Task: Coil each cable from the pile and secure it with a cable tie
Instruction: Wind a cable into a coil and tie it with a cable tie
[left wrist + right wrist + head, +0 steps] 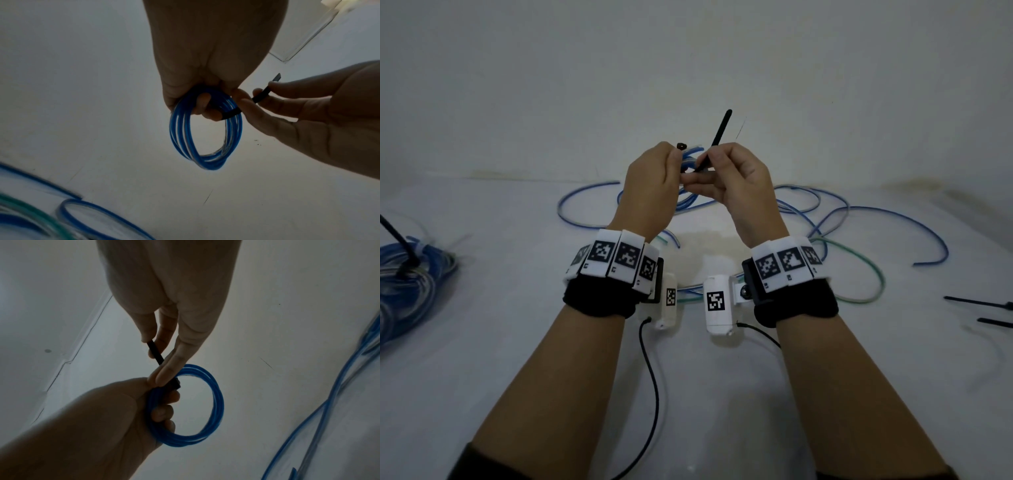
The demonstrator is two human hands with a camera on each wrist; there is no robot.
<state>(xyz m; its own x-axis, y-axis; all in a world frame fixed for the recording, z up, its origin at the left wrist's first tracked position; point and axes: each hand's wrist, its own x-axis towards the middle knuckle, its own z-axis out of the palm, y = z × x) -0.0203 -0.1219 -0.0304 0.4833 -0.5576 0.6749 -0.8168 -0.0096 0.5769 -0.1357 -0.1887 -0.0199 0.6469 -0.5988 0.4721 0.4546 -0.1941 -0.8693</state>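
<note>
A small blue coil of cable [205, 129] is held up above a white table [517, 342] by the left hand [650, 192], whose fingers are curled through the ring and clamped on it. A black cable tie [717, 140] is wrapped across the top of the coil and is pinched between thumb and fingers of the right hand [739, 192], with its free tail pointing upward toward a pale wall [688, 61]. The two hands are pressed close together at the coil. Loose blue and green cables [859, 219] are spread over the table beneath the hands. A tied bundle of blue cable [410, 274] is seen at the left edge, and spare black ties [986, 308] are laid at the right edge.
</note>
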